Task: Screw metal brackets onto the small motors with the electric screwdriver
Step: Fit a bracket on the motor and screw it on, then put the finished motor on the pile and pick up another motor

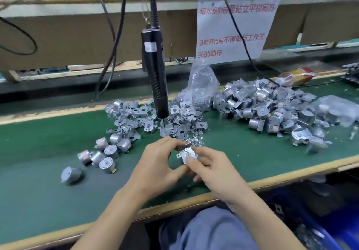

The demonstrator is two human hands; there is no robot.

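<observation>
Above the green surface (38,201), the electric screwdriver (155,71) hangs over the bracket pile (171,121); nearer, the left hand (157,170) and right hand (215,174) both curl around one small motor (187,155), fingertips pinching its edges.

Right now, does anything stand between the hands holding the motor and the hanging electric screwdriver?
Nothing visible does. The left hand and right hand hold the motor in front of the screwdriver, which hangs free just beyond them. The loose brackets and screws lie on the mat under its tip, below the path.
</observation>
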